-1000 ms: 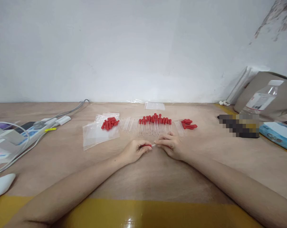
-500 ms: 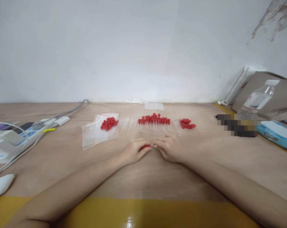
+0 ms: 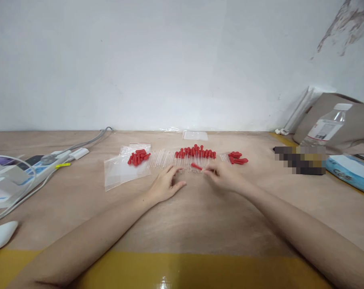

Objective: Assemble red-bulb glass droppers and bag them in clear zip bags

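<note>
My right hand (image 3: pixel 221 175) pinches a dropper (image 3: pixel 196 166) near the glass, its red rubber bulb pointing left and away from me. Just left of it, my left hand (image 3: pixel 167 184) rests with thumb and fingers apart and nothing between them. Beyond both hands lies a row of assembled droppers (image 3: pixel 195 151), red bulbs toward the wall. Bare glass tubes (image 3: pixel 160 158) lie to the left of that row. A few more glass tubes (image 3: pixel 223 157) show on the right, partly hidden by my right hand.
Loose red bulbs (image 3: pixel 137 157) lie on clear plastic bags (image 3: pixel 118 173); others (image 3: pixel 238 157) sit at the right. A power strip (image 3: pixel 37 166) with cables stands left. On the right are a plastic bottle (image 3: pixel 326 126), a tissue pack (image 3: pixel 349 172) and a blurred dark object (image 3: pixel 302 160).
My left hand has let go of the red bulb and opened. My right hand has lifted the dropper forward, toward the row, and turned it so the bulb shows.
</note>
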Demonstrator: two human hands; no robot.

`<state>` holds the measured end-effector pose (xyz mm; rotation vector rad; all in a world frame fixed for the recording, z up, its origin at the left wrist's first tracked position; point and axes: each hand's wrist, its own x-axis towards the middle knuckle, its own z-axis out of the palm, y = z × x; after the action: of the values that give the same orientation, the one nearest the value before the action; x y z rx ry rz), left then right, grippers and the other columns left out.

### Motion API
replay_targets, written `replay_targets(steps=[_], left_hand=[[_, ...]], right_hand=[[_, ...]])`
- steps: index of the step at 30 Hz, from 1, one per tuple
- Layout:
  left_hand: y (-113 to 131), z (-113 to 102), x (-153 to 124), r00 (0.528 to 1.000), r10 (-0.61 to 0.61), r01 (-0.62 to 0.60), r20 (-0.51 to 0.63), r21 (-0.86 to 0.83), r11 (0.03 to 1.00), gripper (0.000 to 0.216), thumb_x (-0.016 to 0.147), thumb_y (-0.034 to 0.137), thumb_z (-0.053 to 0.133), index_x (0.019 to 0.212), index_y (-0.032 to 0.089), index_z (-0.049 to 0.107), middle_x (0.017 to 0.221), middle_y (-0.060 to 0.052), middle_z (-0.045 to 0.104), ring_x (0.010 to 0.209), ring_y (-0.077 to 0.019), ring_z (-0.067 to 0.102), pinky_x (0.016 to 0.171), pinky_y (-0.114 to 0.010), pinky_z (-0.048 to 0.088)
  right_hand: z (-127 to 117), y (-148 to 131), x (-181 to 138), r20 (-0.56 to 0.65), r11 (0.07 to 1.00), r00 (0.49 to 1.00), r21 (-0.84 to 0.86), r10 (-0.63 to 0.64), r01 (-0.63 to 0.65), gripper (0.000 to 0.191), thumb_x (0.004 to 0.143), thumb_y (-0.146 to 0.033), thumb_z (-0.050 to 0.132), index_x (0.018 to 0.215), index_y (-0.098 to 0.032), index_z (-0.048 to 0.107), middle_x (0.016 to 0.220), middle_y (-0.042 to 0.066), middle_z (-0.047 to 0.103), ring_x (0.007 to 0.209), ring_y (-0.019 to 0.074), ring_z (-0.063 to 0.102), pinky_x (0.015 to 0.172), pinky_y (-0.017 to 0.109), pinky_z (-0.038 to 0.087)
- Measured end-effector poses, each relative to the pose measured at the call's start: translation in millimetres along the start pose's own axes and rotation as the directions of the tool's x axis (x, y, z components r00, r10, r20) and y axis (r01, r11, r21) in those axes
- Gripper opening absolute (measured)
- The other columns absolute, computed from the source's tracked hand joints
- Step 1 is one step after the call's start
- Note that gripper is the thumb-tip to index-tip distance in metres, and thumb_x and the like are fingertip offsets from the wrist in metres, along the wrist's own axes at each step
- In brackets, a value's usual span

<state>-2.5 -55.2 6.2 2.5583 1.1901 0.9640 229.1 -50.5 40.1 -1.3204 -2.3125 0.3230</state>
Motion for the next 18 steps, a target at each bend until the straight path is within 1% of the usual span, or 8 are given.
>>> replay_targets(steps=[1,2,3,5,6,8,13,18], left_hand=[[-2,0,0,0.999,-0.029,0.029,0.015,0.009,1.0,0.032,0.079,0.033,0.056,0.107,0.019,0.052,0.096,-0.006,0.054,0.079,-0.016,0.053,0.069,-0.029,0.047],[-3,0,0,0.998,-0.046,0.046,0.033,0.016,0.999,0.027,0.079,0.032,0.055,0.102,0.018,0.054,0.092,-0.005,0.053,0.076,-0.0155,0.053,0.068,-0.029,0.046],[-4,0,0,0.997,-0.053,0.052,0.05,0.021,0.998,0.022,0.08,0.031,0.054,0.097,0.018,0.056,0.089,-0.005,0.053,0.075,-0.0152,0.052,0.068,-0.029,0.046],[-4,1,1,0.996,-0.053,0.051,0.075,0.027,0.998,0.017,0.08,0.03,0.052,0.09,0.017,0.058,0.086,-0.004,0.053,0.074,-0.0152,0.052,0.068,-0.029,0.045],[-4,2,1,0.995,-0.052,0.05,0.081,0.03,0.998,0.016,0.081,0.029,0.052,0.089,0.017,0.058,0.085,-0.004,0.052,0.075,-0.0153,0.052,0.068,-0.029,0.044],[-4,2,2,0.995,-0.053,0.05,0.087,0.033,0.998,0.015,0.081,0.029,0.052,0.087,0.017,0.059,0.084,-0.004,0.053,0.075,-0.0154,0.052,0.068,-0.029,0.044],[-3,1,2,0.995,-0.043,0.041,0.093,0.025,0.999,0.015,0.081,0.029,0.051,0.087,0.017,0.059,0.085,-0.004,0.054,0.076,-0.0156,0.052,0.068,-0.029,0.044],[-3,1,2,0.996,-0.029,0.027,0.088,0.017,0.999,0.015,0.081,0.028,0.051,0.086,0.017,0.058,0.084,-0.005,0.055,0.076,-0.0159,0.052,0.068,-0.029,0.044]], right_hand=[[-6,9,5,-0.03,0.993,0.993,-0.005,0.115,-0.115,0.023,0.081,-0.025,0.044,0.072,-0.016,0.063,0.067,0.004,0.062,0.062,0.0138,0.054,0.058,0.024,0.037],[-11,19,10,-0.087,0.969,0.966,-0.01,0.244,-0.245,0.022,0.08,-0.026,0.046,0.073,-0.015,0.063,0.064,0.004,0.062,0.061,0.0143,0.055,0.057,0.023,0.037],[-15,30,16,-0.125,0.936,0.928,-0.001,0.35,-0.353,0.02,0.079,-0.026,0.048,0.08,-0.013,0.064,0.066,0.005,0.063,0.063,0.015,0.056,0.058,0.023,0.038],[-17,48,29,-0.184,0.881,0.866,-0.002,0.465,-0.474,0.027,0.076,-0.025,0.051,0.096,-0.01,0.061,0.075,0.007,0.065,0.072,0.0169,0.058,0.062,0.023,0.039],[-15,54,35,-0.196,0.864,0.847,0.001,0.494,-0.504,0.03,0.075,-0.024,0.052,0.1,-0.01,0.06,0.08,0.009,0.066,0.076,0.0174,0.059,0.064,0.023,0.039],[-8,62,45,-0.197,0.852,0.836,-0.003,0.513,-0.524,0.032,0.075,-0.023,0.052,0.102,-0.009,0.059,0.085,0.009,0.066,0.081,0.0178,0.059,0.067,0.023,0.039],[10,65,59,-0.153,0.862,0.857,-0.045,0.493,-0.504,0.023,0.076,-0.029,0.053,0.086,-0.011,0.064,0.079,0.009,0.066,0.076,0.018,0.059,0.066,0.024,0.04],[-1,79,49,-0.179,0.858,0.852,-0.071,0.491,-0.509,0.022,0.076,-0.025,0.052,0.088,-0.012,0.064,0.087,0.011,0.066,0.083,0.0187,0.059,0.07,0.025,0.04]])
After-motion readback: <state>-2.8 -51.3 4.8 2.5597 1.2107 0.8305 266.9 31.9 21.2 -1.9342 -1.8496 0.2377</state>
